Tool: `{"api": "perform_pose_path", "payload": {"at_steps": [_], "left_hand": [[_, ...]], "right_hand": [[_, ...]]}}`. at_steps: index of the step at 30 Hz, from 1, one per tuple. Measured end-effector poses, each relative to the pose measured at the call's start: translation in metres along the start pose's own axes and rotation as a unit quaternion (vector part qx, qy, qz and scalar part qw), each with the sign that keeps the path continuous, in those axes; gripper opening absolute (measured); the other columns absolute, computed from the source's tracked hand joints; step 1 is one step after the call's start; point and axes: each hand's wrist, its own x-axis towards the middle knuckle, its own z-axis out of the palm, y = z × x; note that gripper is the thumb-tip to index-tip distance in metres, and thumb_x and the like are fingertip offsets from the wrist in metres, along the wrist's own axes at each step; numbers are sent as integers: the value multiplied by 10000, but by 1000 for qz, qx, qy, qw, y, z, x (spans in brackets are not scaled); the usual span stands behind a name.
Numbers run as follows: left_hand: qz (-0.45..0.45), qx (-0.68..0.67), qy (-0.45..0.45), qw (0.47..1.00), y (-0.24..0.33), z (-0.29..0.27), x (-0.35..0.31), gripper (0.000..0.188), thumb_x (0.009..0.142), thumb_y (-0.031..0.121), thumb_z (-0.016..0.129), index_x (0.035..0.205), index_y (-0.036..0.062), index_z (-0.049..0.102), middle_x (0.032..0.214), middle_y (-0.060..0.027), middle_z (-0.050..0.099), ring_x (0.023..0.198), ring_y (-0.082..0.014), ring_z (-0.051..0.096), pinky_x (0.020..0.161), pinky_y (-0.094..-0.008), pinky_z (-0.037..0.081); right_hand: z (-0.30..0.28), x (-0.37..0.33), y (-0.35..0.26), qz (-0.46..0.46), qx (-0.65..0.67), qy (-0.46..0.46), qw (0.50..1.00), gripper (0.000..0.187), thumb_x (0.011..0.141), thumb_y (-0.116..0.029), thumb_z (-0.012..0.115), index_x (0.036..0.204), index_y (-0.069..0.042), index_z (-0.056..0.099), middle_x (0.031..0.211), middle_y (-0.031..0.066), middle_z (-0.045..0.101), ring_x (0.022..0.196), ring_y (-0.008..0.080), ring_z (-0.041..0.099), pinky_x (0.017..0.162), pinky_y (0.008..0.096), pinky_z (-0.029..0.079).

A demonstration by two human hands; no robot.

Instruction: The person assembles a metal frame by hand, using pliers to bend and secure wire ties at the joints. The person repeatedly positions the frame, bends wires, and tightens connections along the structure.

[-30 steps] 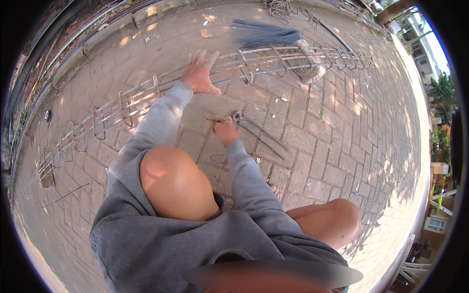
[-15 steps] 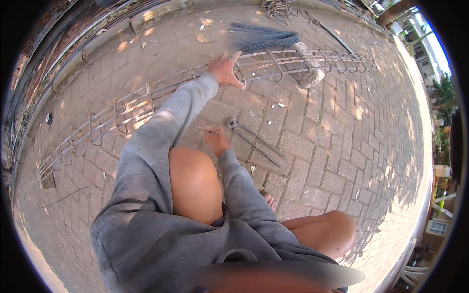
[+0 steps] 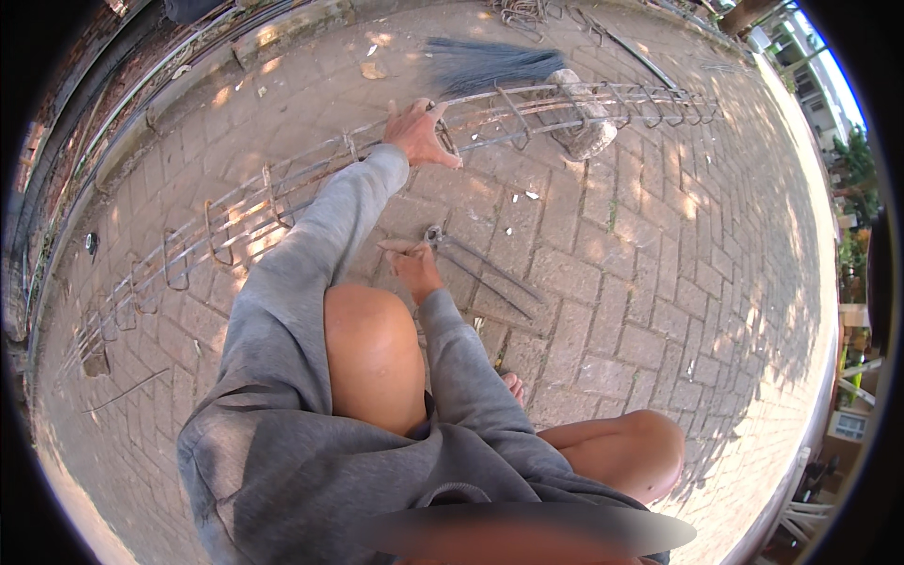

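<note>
My left hand (image 3: 421, 135) rests on a long rebar cage (image 3: 226, 231), a frame of thin steel bars with bent stirrups. Its thumb and forefinger are spread wide, spanning one stirrup. Close to my knee, my right hand (image 3: 415, 266) hovers over the paving with its fingers drawn together and pointing left. Anything between those fingertips is too small to make out. Just beyond this hand, long-handled pincers (image 3: 485, 280) lie on the bricks, handles apart.
A rough stone block (image 3: 586, 127) props the cage's right part; a small block (image 3: 95, 363) sits under its left end. Behind lie a bundle of dark wire (image 3: 494, 66) and loose stirrups (image 3: 524, 13). A kerb (image 3: 217, 71) runs along the far left.
The view has shifted slightly, so the cage, stone and pincers appear a little further left and up. My left hand remains spread at the stirrup; the right keeps its pose.
</note>
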Motion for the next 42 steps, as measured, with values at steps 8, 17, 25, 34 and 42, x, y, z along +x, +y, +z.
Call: {"api": "perform_pose_path", "payload": {"at_steps": [8,17,25,34,42], "left_hand": [[17,-24,-13,999,-4,-4,-5,1292,533,622,905,1611,157,367,1633,-245,353,1523,-392,337,1280,-609,129],[-8,-154,228,961,-54,-44,-79,962,732,478,855,1527,85,482,1518,-250,503,1428,-372,474,1203,-507,339],[-109,-118,314,936,-178,-76,-269,396,761,272,856,1067,42,755,1118,-130,736,1056,-317,706,938,-413,559],[-177,-46,350,919,-187,-24,-295,324,762,280,830,998,70,760,1025,-104,737,1060,-308,649,976,-442,506],[-244,-45,197,948,-188,-21,-293,357,815,377,766,1037,97,761,906,-100,740,995,-308,657,1016,-464,398]], "right_hand": [[-6,-5,3,-10,-9,13,1000,263,937,-2,616,1136,18,787,673,-33,589,568,66,458,517,268,364],[-14,-11,-21,-9,-90,15,996,294,966,-36,625,1226,25,748,629,-20,542,490,63,397,439,263,295],[19,10,-21,25,-160,8,987,297,933,-30,639,1194,-10,779,655,-16,576,586,85,485,548,276,387],[91,50,-26,-37,-210,-44,976,323,947,-83,609,1213,-91,792,683,-23,574,633,81,493,581,268,390],[91,71,-11,-24,-172,-74,982,291,956,-65,614,1178,-77,802,691,-37,553,650,73,479,584,270,378]]}}
